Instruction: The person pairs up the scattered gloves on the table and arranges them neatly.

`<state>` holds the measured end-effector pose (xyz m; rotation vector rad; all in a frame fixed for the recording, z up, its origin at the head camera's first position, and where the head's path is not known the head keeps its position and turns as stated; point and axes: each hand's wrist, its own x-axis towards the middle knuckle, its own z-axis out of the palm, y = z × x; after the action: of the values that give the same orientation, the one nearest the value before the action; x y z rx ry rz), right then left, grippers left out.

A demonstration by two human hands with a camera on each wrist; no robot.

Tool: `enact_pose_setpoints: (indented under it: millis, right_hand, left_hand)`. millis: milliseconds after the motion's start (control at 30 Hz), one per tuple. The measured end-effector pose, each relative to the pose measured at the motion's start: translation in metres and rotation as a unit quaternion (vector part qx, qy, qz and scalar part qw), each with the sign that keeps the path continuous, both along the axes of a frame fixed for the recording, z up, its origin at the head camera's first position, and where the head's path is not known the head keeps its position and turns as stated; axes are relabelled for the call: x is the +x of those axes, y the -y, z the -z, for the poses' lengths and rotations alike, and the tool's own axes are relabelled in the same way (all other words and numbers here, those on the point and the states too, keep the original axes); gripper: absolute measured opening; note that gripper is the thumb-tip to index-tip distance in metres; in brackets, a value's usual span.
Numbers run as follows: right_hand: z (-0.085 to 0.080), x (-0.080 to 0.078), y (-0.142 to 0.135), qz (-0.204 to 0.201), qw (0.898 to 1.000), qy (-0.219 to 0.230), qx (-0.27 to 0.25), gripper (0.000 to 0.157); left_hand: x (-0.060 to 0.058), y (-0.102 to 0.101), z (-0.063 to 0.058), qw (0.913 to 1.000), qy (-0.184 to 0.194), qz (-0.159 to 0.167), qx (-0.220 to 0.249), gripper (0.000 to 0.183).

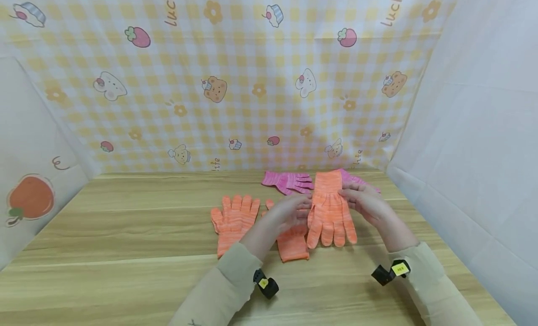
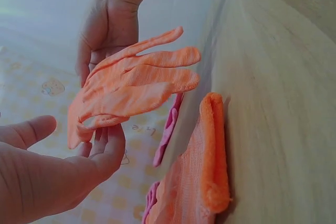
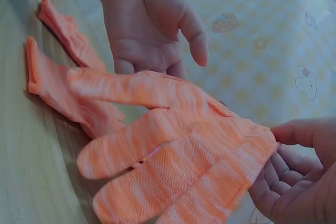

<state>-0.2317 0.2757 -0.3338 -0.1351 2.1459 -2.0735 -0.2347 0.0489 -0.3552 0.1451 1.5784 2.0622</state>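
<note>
An orange knitted glove (image 1: pixel 330 209) hangs in the air, cuff up and fingers down. My right hand (image 3: pixel 302 169) pinches it near the cuff between thumb and fingers. The left hand (image 2: pixel 68 166) has its fingers behind the glove's near side, touching it, with the thumb held apart from the fabric. On the table below lie another orange glove (image 1: pixel 235 223) to the left, fingers pointing away, and a further orange glove (image 1: pixel 293 244) partly hidden by my left forearm and hand.
A pink glove (image 1: pixel 290 181) lies at the back of the wooden table (image 1: pixel 126 223). More pink fabric (image 1: pixel 355 178) shows behind the raised glove and my right hand. A checked cloth (image 1: pixel 252 116) rises at the back, and a white cloth wall (image 1: pixel 470 144) stands at the right.
</note>
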Motion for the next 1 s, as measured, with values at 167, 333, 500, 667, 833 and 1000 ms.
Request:
enact_pose_setpoints:
  millis: [167,333,500,667,833,1000]
  right_hand:
    - [-0.009,0.009,0.007,0.013,0.998,-0.026,0.054,0.023]
    - [-0.013,0.013,0.01,0.02,0.994,-0.055,0.088,0.033]
    - [-0.015,0.014,0.011,0.028,0.99,-0.088,0.108,0.029]
    - [-0.018,0.017,0.012,0.032,0.983,-0.122,0.135,0.029]
    - [-0.022,0.023,0.017,0.034,0.977,-0.147,0.15,0.029]
    - [-0.024,0.026,0.02,0.03,0.974,-0.174,0.145,0.026]
  left_hand:
    - [0.005,0.002,-0.003,1.0,-0.005,-0.003,-0.006,0.043]
    - [0.009,0.006,-0.006,0.9997,0.002,-0.013,-0.02,0.04]
    - [0.012,0.011,-0.008,0.9995,0.008,-0.017,-0.025,0.04]
    - [0.014,0.015,-0.009,0.9993,0.004,-0.023,-0.029,0.038]
    - [0.015,0.019,-0.008,0.9989,-0.009,-0.016,-0.044,0.044]
    - [0.016,0.024,-0.007,0.9979,-0.017,-0.022,-0.059,0.046]
